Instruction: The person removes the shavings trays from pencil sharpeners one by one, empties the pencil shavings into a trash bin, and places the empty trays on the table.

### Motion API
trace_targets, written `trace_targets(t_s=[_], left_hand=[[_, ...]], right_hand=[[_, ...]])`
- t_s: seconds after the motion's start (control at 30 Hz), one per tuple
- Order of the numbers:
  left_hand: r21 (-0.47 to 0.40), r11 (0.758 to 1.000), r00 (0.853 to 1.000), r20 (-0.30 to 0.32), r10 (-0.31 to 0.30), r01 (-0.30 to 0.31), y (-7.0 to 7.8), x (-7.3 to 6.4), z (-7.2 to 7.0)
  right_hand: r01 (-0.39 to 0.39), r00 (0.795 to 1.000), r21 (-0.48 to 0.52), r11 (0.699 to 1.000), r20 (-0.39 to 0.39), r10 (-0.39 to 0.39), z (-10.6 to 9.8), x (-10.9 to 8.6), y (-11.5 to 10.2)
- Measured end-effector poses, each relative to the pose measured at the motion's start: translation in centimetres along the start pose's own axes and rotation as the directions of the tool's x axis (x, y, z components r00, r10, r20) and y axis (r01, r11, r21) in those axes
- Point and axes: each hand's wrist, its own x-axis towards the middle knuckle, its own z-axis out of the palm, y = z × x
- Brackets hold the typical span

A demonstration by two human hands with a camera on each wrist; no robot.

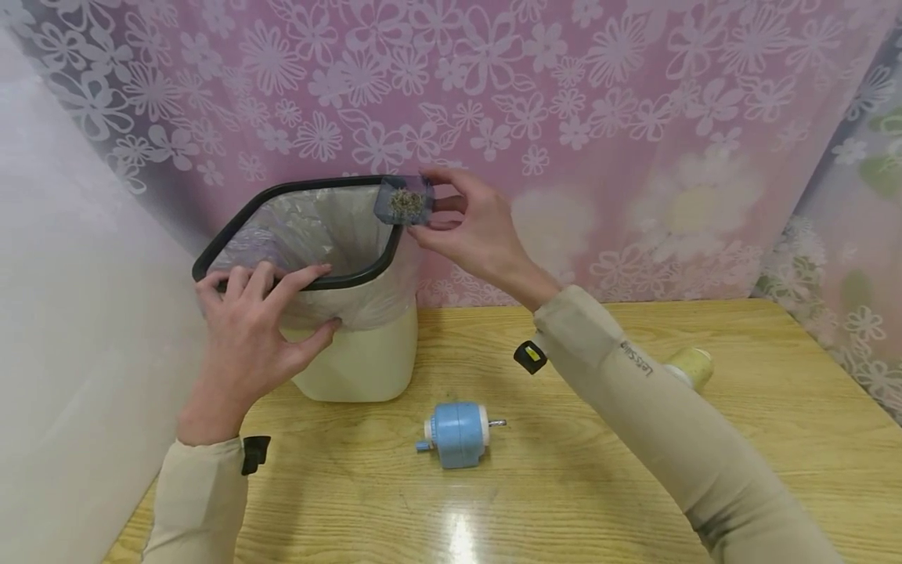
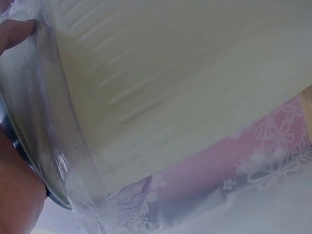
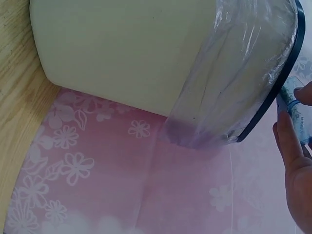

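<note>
My right hand [image 1: 479, 227] pinches a small translucent shavings drawer [image 1: 386, 205] over the right end of the bin's rim. Pencil shavings [image 1: 407, 204] show inside it. In the right wrist view the drawer [image 3: 295, 109] appears at the right edge, between fingers and thumb. My left hand [image 1: 257, 337] grips the near rim of the cream trash bin [image 1: 366, 360], fingers over the black rim and thumb on the outside. A clear plastic liner [image 1: 320, 215] lines the bin and folds down over its outside, as the left wrist view also shows.
A blue pencil sharpener [image 1: 460, 435] lies on the wooden table [image 1: 564, 486] in front of the bin. A yellowish cylinder [image 1: 693, 366] sits behind the right forearm, partly hidden. Flowered pink curtain [image 1: 458, 94] hangs behind, and a white surface [image 1: 70, 274] borders the left.
</note>
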Motion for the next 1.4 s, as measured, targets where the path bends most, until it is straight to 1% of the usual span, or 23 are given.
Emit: trace_targets(t_s=[0.23,0.37,0.53,0.7,0.77,0.87,0.93,1.03,1.2,1.4], left_hand=[[-0.014,1.0,1.0,-0.003,-0.001,0.001,0.0,0.0,-0.1],[-0.011,1.0,1.0,0.005,0.006,-0.006,0.0,-0.1,-0.1],[-0.009,1.0,1.0,0.002,0.012,-0.012,-0.1,0.0,0.0],[-0.012,1.0,1.0,-0.006,0.004,-0.004,-0.1,0.1,0.0],[-0.009,1.0,1.0,0.001,0.003,-0.003,-0.1,0.1,0.0],[-0.008,1.0,1.0,0.007,0.003,-0.003,-0.1,0.1,-0.1],[-0.008,1.0,1.0,0.008,0.003,-0.003,-0.1,0.1,-0.1],[-0.006,1.0,1.0,0.008,0.005,-0.005,-0.1,0.2,0.0],[-0.004,1.0,1.0,0.01,0.006,-0.006,-0.1,0.1,0.0],[0.002,1.0,1.0,0.016,0.002,-0.002,0.0,0.1,0.0]], right_hand=[[0.055,0.998,-0.064,0.996,0.039,-0.053,0.6,0.9,-0.4],[0.082,0.995,-0.116,0.99,0.06,-0.075,0.9,1.2,-0.5],[0.129,0.99,-0.201,0.971,0.084,-0.114,1.1,1.8,-0.7],[0.182,0.98,-0.256,0.949,0.129,-0.153,1.2,2.5,-1.1],[0.217,0.972,-0.294,0.931,0.151,-0.179,1.4,2.8,-1.3],[0.271,0.959,-0.364,0.891,0.185,-0.216,1.6,3.2,-1.7],[0.3,0.95,-0.405,0.864,0.208,-0.233,1.8,3.4,-1.9],[0.328,0.94,-0.45,0.831,0.238,-0.243,2.2,3.6,-2.1],[0.373,0.923,-0.482,0.793,0.28,-0.264,2.6,3.8,-2.3],[0.401,0.91,-0.526,0.75,0.319,-0.264,2.7,3.9,-2.6]])
